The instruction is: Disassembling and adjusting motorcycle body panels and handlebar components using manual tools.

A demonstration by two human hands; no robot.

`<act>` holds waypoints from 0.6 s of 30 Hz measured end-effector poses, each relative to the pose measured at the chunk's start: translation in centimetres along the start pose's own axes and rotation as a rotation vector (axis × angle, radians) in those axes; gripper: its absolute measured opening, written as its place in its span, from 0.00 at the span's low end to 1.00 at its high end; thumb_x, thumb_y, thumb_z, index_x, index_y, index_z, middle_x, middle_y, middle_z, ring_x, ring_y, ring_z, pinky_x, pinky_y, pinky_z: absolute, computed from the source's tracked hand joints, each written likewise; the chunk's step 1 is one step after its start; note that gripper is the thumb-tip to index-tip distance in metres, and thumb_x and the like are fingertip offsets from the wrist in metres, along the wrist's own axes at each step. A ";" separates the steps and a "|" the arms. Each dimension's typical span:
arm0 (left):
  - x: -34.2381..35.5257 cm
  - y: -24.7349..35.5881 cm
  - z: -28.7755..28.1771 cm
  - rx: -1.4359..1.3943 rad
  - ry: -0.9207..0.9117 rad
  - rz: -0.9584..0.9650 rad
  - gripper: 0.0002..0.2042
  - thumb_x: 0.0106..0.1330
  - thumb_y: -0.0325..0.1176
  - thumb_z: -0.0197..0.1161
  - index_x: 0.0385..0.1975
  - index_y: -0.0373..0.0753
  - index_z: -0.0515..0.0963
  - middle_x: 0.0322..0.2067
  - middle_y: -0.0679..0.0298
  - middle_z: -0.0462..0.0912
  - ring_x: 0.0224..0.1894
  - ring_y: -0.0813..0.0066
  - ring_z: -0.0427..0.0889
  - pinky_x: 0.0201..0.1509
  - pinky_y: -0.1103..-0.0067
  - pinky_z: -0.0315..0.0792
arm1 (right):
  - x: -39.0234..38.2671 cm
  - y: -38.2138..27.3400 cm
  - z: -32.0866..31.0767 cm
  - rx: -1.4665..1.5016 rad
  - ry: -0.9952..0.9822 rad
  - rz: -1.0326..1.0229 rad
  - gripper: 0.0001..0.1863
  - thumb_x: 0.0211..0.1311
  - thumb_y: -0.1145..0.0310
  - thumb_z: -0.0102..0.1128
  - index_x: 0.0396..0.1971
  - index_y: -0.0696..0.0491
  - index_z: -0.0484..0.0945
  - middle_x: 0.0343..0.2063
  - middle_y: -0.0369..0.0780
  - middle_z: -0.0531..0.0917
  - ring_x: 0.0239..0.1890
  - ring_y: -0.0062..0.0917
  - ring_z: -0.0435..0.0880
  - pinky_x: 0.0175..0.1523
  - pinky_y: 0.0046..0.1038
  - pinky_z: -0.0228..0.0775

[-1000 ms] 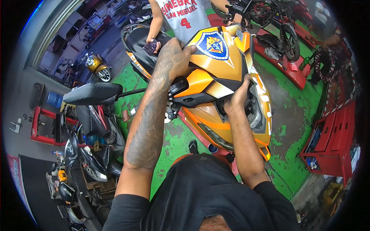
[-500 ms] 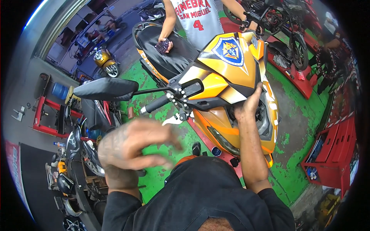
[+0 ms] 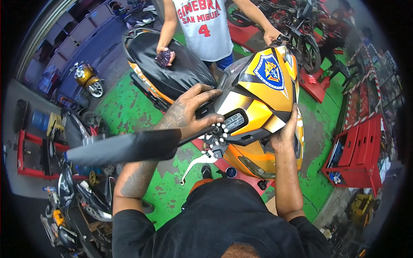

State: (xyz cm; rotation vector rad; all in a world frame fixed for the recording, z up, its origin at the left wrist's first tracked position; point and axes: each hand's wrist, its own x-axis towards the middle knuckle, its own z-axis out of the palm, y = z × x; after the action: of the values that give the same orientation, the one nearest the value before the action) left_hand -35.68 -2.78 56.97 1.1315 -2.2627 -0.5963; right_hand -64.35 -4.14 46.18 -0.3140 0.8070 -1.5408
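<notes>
A gold and orange handlebar cover (image 3: 251,96) with a blue shield sticker sits at the front of a scooter. My left hand (image 3: 187,111) reaches behind the black mirror (image 3: 127,146), its fingers stretched along the cover's left edge. The thumb lies apart from them, touching near the mirror base. My right hand (image 3: 285,135) grips the cover's lower front edge; the fingers lie up its side, and the thumb is partly hidden in the gap below. A white brake lever (image 3: 195,165) sticks out under the mirror base. The gold front panel (image 3: 247,157) lies beneath the cover.
Across the scooter, a person in a white jersey (image 3: 204,36) holds a dark phone-like object (image 3: 163,57) above the black seat (image 3: 172,71). A red tool cabinet (image 3: 359,148) stands at right. Parked motorcycles line the left; another (image 3: 303,43) stands on a red lift.
My left hand has moved forward from the open air onto the cover's left edge. The mirror has swung nearer with the handlebar. My right hand stays on the cover.
</notes>
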 end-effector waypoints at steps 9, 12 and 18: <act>4.7 -0.6 -2.2 0.248 -0.224 0.240 0.39 0.52 0.50 0.73 0.54 0.22 0.71 0.47 0.41 0.80 0.51 0.48 0.82 0.56 0.66 0.77 | -0.7 -0.2 1.4 -0.075 0.139 0.028 0.35 0.71 0.37 0.40 0.63 0.50 0.68 0.58 0.43 0.77 0.59 0.36 0.77 0.65 0.42 0.67; 5.3 -0.2 -2.5 0.252 -0.252 0.255 0.34 0.52 0.45 0.70 0.52 0.22 0.73 0.42 0.42 0.83 0.45 0.48 0.85 0.53 0.65 0.79 | -0.7 -0.1 1.4 -0.077 0.131 0.026 0.36 0.71 0.36 0.40 0.63 0.50 0.68 0.59 0.43 0.77 0.59 0.36 0.76 0.65 0.44 0.66; 5.0 0.0 -2.5 0.140 -0.247 0.217 0.33 0.51 0.43 0.71 0.51 0.22 0.74 0.40 0.41 0.84 0.43 0.49 0.85 0.52 0.66 0.79 | -0.8 -0.2 1.5 -0.069 0.155 0.024 0.35 0.72 0.37 0.38 0.63 0.51 0.68 0.58 0.44 0.77 0.60 0.37 0.77 0.65 0.44 0.67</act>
State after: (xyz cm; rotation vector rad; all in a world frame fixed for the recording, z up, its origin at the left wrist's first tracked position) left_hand -36.64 -7.25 60.16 0.8990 -2.6320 -0.5209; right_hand -63.44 -3.85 47.60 -0.2363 0.9833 -1.5305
